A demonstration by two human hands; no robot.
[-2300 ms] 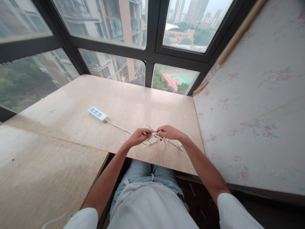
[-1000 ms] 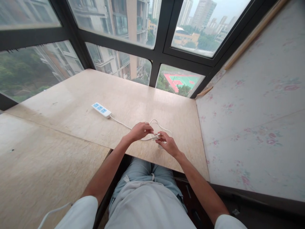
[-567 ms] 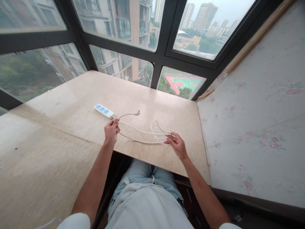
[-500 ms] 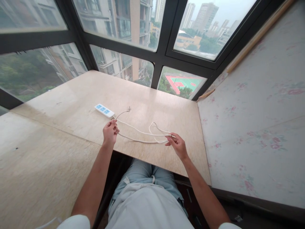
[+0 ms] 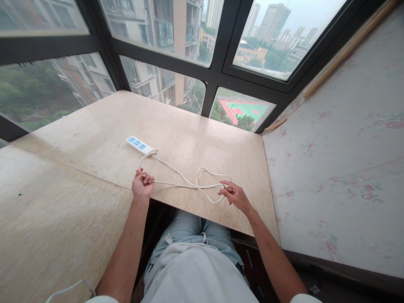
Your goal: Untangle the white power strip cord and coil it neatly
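A white power strip (image 5: 139, 144) with blue sockets lies on the beige table (image 5: 195, 134). Its white cord (image 5: 176, 183) curves back to my left hand (image 5: 142, 185), then runs right across the table and ends in a loose loop. My left hand rests at the table's near edge with its fingers curled round the cord. My right hand (image 5: 235, 195) hovers at the loop's right end with its fingers stretched apart; the fingertips are at the cord but do not grip it.
A lower beige board (image 5: 47, 219) adjoins the table on the left. A floral-papered wall (image 5: 331, 147) closes the right side. Dark-framed windows (image 5: 217, 63) stand behind the table. Another white cable (image 5: 69, 289) shows at the bottom left.
My hands have drawn apart, stretching the bundled cord out along the table. The cord has dropped flat, my left hand has come down to the table edge, and my right fingers have opened.
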